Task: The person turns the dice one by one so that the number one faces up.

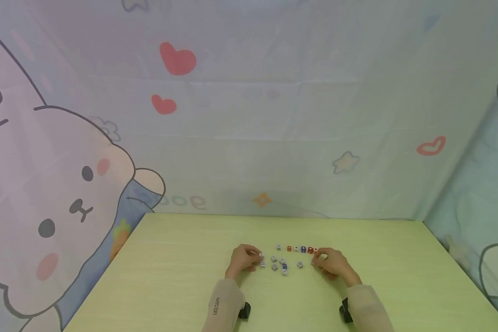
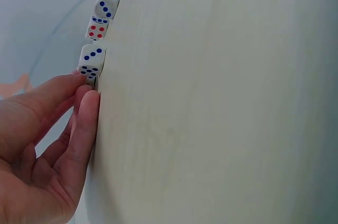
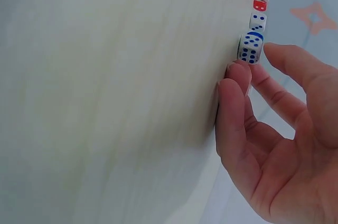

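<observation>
On the left side of the dice, my left hand (image 1: 245, 257) has its thumb and fingertips at a white die (image 1: 261, 254), which it pinches. Mostly hidden by the fingers in the left wrist view, that die sits beside another white die (image 2: 92, 59) with blue pips. My right hand (image 1: 333, 263) is at the right end of the dice, fingertips low to the tabletop. In the right wrist view its thumb and fingers are around a white die (image 3: 251, 48) with blue pips, partly covered by a fingertip.
Behind the hands runs a row with a red die (image 1: 289, 248), a blue die (image 1: 303, 249) and others. Several loose white dice (image 1: 275, 267) and a blue die (image 1: 284, 266) lie between the hands on the light table (image 1: 182, 276). A printed cloth (image 1: 307, 110) hangs behind.
</observation>
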A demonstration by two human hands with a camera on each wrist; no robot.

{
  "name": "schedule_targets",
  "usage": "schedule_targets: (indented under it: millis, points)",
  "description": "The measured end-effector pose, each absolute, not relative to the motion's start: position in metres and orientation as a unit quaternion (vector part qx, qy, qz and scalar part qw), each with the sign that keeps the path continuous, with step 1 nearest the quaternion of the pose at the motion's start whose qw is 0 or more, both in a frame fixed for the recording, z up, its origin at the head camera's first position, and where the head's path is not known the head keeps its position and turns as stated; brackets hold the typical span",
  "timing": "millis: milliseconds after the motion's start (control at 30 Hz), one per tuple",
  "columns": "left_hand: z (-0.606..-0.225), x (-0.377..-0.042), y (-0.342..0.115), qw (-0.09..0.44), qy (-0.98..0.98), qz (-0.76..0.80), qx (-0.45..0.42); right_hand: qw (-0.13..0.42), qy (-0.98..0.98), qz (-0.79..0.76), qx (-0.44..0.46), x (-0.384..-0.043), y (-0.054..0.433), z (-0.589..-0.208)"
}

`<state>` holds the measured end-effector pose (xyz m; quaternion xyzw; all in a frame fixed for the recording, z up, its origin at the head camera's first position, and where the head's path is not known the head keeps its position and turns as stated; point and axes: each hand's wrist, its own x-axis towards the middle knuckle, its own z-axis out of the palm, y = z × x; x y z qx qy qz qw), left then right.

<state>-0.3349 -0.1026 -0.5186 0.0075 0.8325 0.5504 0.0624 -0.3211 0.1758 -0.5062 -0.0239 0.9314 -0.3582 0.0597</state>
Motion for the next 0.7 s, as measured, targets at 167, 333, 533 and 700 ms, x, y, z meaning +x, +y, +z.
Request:
schedule_targets:
  millis: [167, 333, 533, 700]
  points:
    - [-0.5185, -0.3348, -0.1026, 0.060, 0.833, 0.550, 0.012, 0.061, 0.933, -0.353, -0.023, -0.3214, 0.1758, -0.5057]
    - [-0.5186, -0.3338, -0.1025, 0.063, 0.831, 0.553, 0.012, 0.055, 0.935, -0.348, -0.032, -0.3207, 0.1755, -0.5063]
    - [-0.5191, -0.3339, -0.1024, 0.072, 0.824, 0.561, 0.010, 0.052, 0.935, -0.348, -0.035, -0.3204, 0.1755, -0.5074]
    - [-0.5197, -0.3347, -0.1024, 0.074, 0.823, 0.563, 0.006, 0.050, 0.939, -0.339, -0.034, -0.3212, 0.1745, -0.5072]
